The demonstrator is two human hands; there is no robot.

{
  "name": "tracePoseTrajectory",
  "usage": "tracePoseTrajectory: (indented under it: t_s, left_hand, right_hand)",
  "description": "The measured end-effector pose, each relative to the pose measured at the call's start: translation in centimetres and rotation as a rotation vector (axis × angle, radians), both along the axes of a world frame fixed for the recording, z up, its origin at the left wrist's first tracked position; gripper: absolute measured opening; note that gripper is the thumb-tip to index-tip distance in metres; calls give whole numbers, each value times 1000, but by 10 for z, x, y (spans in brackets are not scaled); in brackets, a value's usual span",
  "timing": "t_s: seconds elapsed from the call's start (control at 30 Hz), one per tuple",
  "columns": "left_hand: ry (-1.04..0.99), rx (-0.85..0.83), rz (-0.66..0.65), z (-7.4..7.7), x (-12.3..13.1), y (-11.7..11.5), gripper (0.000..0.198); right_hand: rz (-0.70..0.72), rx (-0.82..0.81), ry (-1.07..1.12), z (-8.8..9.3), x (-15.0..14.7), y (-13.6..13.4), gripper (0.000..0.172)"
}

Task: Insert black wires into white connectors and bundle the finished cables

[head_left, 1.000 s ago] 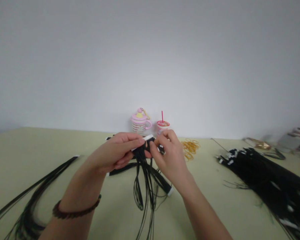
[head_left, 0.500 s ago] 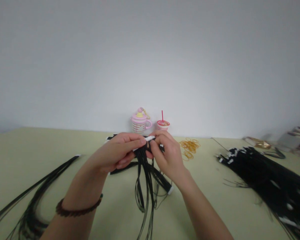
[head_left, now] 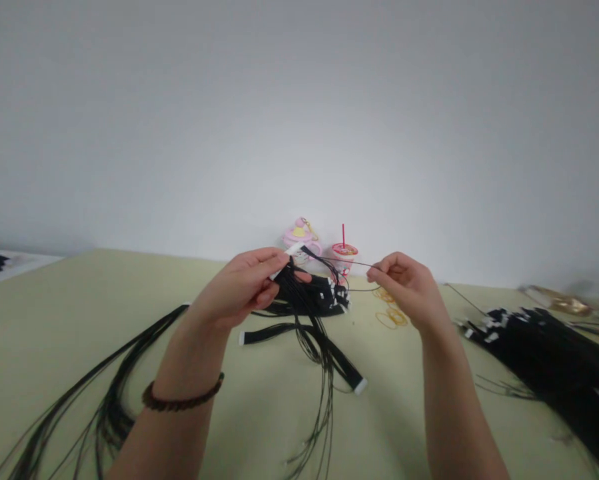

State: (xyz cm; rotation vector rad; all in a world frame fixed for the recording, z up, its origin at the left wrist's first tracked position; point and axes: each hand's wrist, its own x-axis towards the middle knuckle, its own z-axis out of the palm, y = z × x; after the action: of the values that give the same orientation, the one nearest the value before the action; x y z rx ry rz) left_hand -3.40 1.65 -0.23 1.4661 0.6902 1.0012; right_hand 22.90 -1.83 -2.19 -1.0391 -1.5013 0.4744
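Left hand [head_left: 239, 283] pinches white-tipped black cable bunch [head_left: 304, 290], right hand [head_left: 409, 287] narrow on one thin wire [head_left: 359, 264]; big untouched cable pile [head_left: 539, 363] at 3 o'clock

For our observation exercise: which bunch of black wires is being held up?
The bunch in the left hand; the big pile at right and the far-left bunch lie on the table.

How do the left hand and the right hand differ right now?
The left hand grips a white-tipped bundle of black wires, while the right hand pinches a single thin black wire. The left wrist wears a braided bracelet; the right wrist is bare. Both hands hold black wire.
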Motion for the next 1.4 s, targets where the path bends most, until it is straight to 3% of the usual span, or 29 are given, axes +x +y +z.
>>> tracePoseTrajectory:
  t_s: [0.17, 0.3, 0.4, 0.6, 0.7, 0.87, 1.0, 1.1, 1.23, 1.4]
  left_hand:
    - [69, 6, -12, 0, 11, -4, 17]
    - [-33, -63, -129, 3, 9, -7, 17]
    - [-197, -131, -156, 2, 4, -3, 15]
    - [-411, -248, -69, -2, -2, 12, 18]
    - [-452, -277, -52, -2, 1, 11, 20]
    - [-371, -161, 35, 0, 10, 3, 14]
    - [-200, -83, 108, 1, 14, -2, 16]
    - [-121, -51, 110, 1, 15, -3, 17]
    - [-96, -50, 62, -1, 17, -5, 14]
    - [-146, -97, -106, 0, 17, -8, 19]
  right_hand:
    - [-107, 52, 141, 7, 7, -9, 31]
    - [-151, 111, 176, 6, 8, -10, 29]
    - [-72, 73, 138, 5, 6, -9, 27]
    - [63, -69, 41, 3, -8, -6, 35]
    - [106, -189, -67, -5, -18, 1, 38]
    - [258, -423, -236, -20, -30, 14, 35]
    - [-61, -226, -432, -14, -24, 6, 37]
    - [-253, -23, -406, -3, -22, -12, 44]
    - [-142, 97, -389, 2, -40, -30, 17]
    - [-3, 181, -454, -5, -68, -29, 20]
